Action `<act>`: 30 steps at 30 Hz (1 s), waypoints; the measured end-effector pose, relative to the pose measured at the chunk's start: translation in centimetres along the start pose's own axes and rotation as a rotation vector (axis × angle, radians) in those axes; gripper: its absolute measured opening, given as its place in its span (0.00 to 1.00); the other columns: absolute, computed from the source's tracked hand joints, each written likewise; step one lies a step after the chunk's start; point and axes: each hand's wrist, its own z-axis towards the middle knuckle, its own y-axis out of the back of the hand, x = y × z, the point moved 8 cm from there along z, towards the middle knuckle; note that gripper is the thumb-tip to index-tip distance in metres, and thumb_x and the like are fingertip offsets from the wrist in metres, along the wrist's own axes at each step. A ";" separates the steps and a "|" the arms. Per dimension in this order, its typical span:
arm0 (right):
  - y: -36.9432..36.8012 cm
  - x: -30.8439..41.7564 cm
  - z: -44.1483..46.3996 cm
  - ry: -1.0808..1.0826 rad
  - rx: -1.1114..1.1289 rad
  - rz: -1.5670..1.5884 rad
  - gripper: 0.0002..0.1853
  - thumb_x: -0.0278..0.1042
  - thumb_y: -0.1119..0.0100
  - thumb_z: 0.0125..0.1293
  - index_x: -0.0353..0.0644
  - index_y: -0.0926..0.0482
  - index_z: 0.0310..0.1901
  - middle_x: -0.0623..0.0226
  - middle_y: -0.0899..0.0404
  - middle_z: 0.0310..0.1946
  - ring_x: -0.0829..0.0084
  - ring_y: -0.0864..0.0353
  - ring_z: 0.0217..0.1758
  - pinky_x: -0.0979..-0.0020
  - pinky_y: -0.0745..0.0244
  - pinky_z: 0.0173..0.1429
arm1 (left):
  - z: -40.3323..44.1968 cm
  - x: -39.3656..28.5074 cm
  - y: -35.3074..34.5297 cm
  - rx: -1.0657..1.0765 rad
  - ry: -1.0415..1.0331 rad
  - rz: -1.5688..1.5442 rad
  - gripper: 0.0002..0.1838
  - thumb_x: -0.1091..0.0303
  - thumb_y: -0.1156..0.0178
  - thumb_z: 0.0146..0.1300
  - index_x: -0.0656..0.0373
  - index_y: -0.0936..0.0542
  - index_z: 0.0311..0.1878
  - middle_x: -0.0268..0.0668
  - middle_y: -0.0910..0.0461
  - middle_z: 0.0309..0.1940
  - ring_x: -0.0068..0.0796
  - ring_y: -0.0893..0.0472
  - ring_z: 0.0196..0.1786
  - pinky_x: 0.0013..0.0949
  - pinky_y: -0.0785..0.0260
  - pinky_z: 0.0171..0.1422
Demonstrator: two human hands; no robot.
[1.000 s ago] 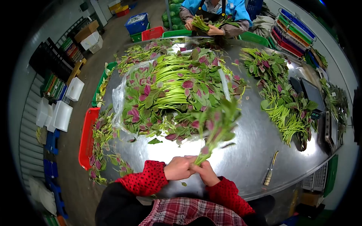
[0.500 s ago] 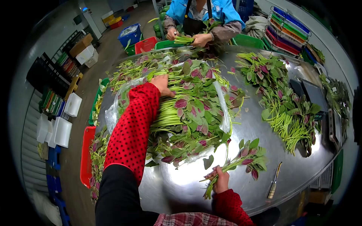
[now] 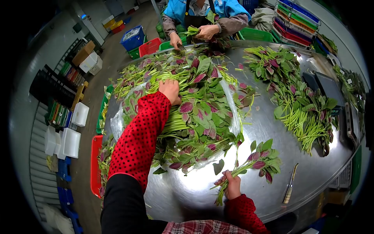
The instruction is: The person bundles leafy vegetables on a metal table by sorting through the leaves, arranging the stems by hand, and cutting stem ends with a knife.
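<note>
A large heap of green-and-purple amaranth (image 3: 206, 111) lies on clear plastic on the metal table. My left hand (image 3: 170, 91) reaches into the far left part of the heap, its fingers curled over the light green stems; the fingertips are partly hidden among them. Near the table's front edge, my right hand (image 3: 232, 185) is closed round the stems of a small amaranth bunch (image 3: 257, 159), whose leaves point right and away from me. To the right of that hand, a knife (image 3: 290, 185) with a pale handle rests on the table.
Trimmed amaranth bunches (image 3: 300, 105) lie along the right side, beside a dark scale-like device (image 3: 327, 91). Across the table, a co-worker in blue (image 3: 208, 29) handles stems. A red crate (image 3: 96, 165) stands at the left table edge. Stacked coloured baskets (image 3: 296, 25) stand at back right.
My left hand has shifted slightly right over the heap, and its fingers have curled onto the stems. My right hand keeps its bunch. One co-worker's hand has dropped toward the heap.
</note>
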 end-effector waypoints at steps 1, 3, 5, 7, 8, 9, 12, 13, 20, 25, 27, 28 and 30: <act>0.0 0.0 0.0 0.000 0.003 0.003 0.13 0.37 0.50 0.72 0.34 0.29 0.37 0.67 0.32 0.19 0.67 0.25 0.22 0.57 0.20 0.35 | -0.7 -0.5 0.6 -0.048 0.002 -0.020 0.32 0.53 0.28 0.34 0.59 0.26 0.43 0.42 0.22 0.45 0.40 0.26 0.54 0.43 0.39 0.58; 0.2 -0.1 0.1 0.000 -0.008 -0.005 0.13 0.37 0.50 0.72 0.34 0.29 0.37 0.67 0.32 0.19 0.67 0.24 0.23 0.57 0.21 0.35 | -1.7 -1.2 1.0 -0.118 -0.020 -0.025 0.30 0.60 0.28 0.35 0.61 0.27 0.43 0.45 0.22 0.41 0.44 0.23 0.48 0.44 0.35 0.53; 0.2 -0.2 0.0 -0.007 -0.007 -0.003 0.12 0.36 0.50 0.72 0.33 0.29 0.37 0.67 0.31 0.19 0.67 0.24 0.23 0.57 0.21 0.35 | -2.0 -1.3 1.8 -0.119 -0.023 -0.051 0.30 0.60 0.27 0.34 0.62 0.28 0.41 0.46 0.22 0.40 0.47 0.23 0.48 0.44 0.34 0.51; 0.3 -0.1 0.2 -0.009 -0.008 -0.005 0.12 0.36 0.50 0.72 0.33 0.29 0.38 0.67 0.31 0.19 0.67 0.24 0.23 0.57 0.21 0.35 | -1.5 -0.5 2.3 -0.048 0.007 -0.207 0.30 0.63 0.27 0.35 0.62 0.27 0.43 0.44 0.22 0.36 0.44 0.20 0.42 0.45 0.32 0.53; 0.4 -0.3 0.2 -0.013 -0.001 -0.003 0.12 0.36 0.50 0.72 0.33 0.29 0.38 0.67 0.31 0.19 0.67 0.24 0.23 0.57 0.21 0.35 | -0.9 -0.2 2.2 -0.048 0.007 -0.209 0.30 0.63 0.27 0.35 0.62 0.27 0.43 0.44 0.22 0.36 0.44 0.20 0.42 0.45 0.32 0.53; 0.4 -0.4 0.3 -0.015 0.003 0.001 0.12 0.36 0.50 0.72 0.33 0.29 0.38 0.67 0.31 0.19 0.67 0.24 0.23 0.57 0.21 0.35 | -0.1 0.5 1.7 -0.012 0.045 -0.205 0.33 0.60 0.25 0.34 0.63 0.27 0.44 0.45 0.22 0.39 0.44 0.21 0.46 0.46 0.32 0.54; 0.3 -0.2 0.2 -0.003 0.000 -0.017 0.13 0.36 0.51 0.72 0.33 0.29 0.38 0.67 0.32 0.19 0.67 0.24 0.23 0.57 0.21 0.35 | 1.6 1.2 1.2 0.018 0.032 -0.104 0.44 0.49 0.21 0.30 0.63 0.27 0.51 0.49 0.25 0.52 0.47 0.27 0.60 0.51 0.36 0.63; 0.2 -0.2 0.1 -0.004 -0.001 -0.017 0.13 0.36 0.51 0.72 0.33 0.29 0.38 0.67 0.32 0.19 0.67 0.24 0.23 0.57 0.21 0.35 | 1.9 1.2 1.6 0.004 0.015 -0.017 0.46 0.47 0.22 0.30 0.61 0.27 0.53 0.49 0.27 0.55 0.48 0.31 0.64 0.53 0.40 0.66; 0.3 -0.1 0.3 0.002 0.020 -0.019 0.12 0.36 0.52 0.73 0.33 0.28 0.39 0.67 0.32 0.19 0.67 0.24 0.23 0.57 0.21 0.35 | 0.6 -0.6 0.0 -0.067 -0.119 -0.128 0.41 0.49 0.25 0.32 0.60 0.28 0.51 0.49 0.27 0.47 0.52 0.27 0.54 0.51 0.37 0.61; 0.5 -0.5 0.6 0.011 0.026 -0.013 0.13 0.34 0.49 0.71 0.29 0.29 0.41 0.63 0.31 0.20 0.64 0.23 0.22 0.57 0.19 0.34 | -2.1 -1.4 1.2 -0.082 -0.085 -0.279 0.38 0.65 0.27 0.40 0.60 0.34 0.55 0.51 0.27 0.43 0.56 0.23 0.44 0.51 0.28 0.45; 0.6 -0.6 0.6 0.006 0.046 0.008 0.12 0.34 0.50 0.71 0.29 0.29 0.40 0.63 0.31 0.21 0.65 0.23 0.23 0.56 0.19 0.34 | -1.2 -1.3 0.9 0.028 -0.030 -0.275 0.43 0.65 0.27 0.41 0.58 0.39 0.61 0.53 0.25 0.44 0.57 0.22 0.45 0.51 0.27 0.46; 0.5 -0.5 0.6 0.006 0.040 0.005 0.12 0.34 0.50 0.71 0.29 0.29 0.40 0.63 0.31 0.21 0.65 0.23 0.23 0.56 0.19 0.34 | -0.4 -1.2 0.3 0.065 0.010 -0.222 0.41 0.65 0.28 0.41 0.60 0.39 0.58 0.53 0.23 0.42 0.56 0.21 0.43 0.51 0.26 0.45; 0.2 -0.3 0.2 0.005 0.038 -0.040 0.11 0.35 0.53 0.73 0.32 0.29 0.40 0.66 0.31 0.21 0.65 0.24 0.24 0.56 0.21 0.36 | 0.8 -1.7 -0.5 0.196 -0.021 -0.122 0.35 0.66 0.31 0.42 0.64 0.36 0.53 0.54 0.21 0.41 0.53 0.18 0.42 0.47 0.25 0.45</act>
